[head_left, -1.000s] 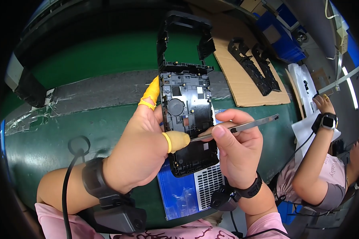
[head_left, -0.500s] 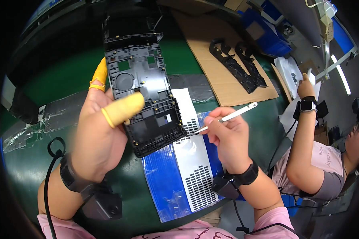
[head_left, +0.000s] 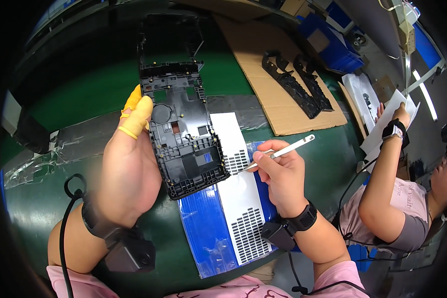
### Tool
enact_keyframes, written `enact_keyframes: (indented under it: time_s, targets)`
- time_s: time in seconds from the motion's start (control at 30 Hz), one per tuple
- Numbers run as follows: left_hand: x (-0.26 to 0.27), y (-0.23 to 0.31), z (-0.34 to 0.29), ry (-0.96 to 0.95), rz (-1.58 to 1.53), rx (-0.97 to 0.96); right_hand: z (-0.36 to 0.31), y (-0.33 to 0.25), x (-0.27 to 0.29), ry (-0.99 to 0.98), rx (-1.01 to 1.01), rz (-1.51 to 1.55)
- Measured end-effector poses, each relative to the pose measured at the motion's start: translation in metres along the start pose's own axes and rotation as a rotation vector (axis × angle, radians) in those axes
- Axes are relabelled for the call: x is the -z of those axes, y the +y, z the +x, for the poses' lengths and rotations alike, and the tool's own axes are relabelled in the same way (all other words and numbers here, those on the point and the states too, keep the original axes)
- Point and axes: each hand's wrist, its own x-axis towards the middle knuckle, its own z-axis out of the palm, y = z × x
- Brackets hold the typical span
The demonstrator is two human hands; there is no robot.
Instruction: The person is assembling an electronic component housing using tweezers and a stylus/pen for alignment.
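My left hand (head_left: 126,171) grips the black plastic frame (head_left: 184,136), long axis pointing away; right hand (head_left: 280,174) pinches white tweezers (head_left: 283,151) over a blue-white perforated sheet (head_left: 233,218)

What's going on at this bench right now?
A person's left hand, with yellow finger cots, holds a black plastic frame tilted above the green table. The right hand grips white tweezers, tip by the frame's lower right edge. A white and blue sheet lies underneath. A co-worker sits to the right.
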Motion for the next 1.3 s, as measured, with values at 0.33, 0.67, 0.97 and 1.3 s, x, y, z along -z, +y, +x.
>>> enact_keyframes:
  time_s: [0.33, 0.67, 0.97, 1.3]
  targets:
    - [0.005, -0.014, -0.009, -0.007, -0.044, 0.122, -0.011, -0.03, -0.007, -0.023, 0.144, 0.081]
    - [-0.01, -0.012, -0.023, -0.01, -0.133, 0.275, -0.015, -0.047, -0.051, -0.285, 0.241, 0.106]
    - [-0.008, -0.013, -0.026, -0.028, -0.126, 0.256, -0.017, -0.037, -0.052, -0.245, 0.233, 0.225]
    - [-0.014, -0.013, -0.028, -0.017, -0.118, 0.213, -0.019, -0.039, -0.052, -0.228, 0.237, 0.224]
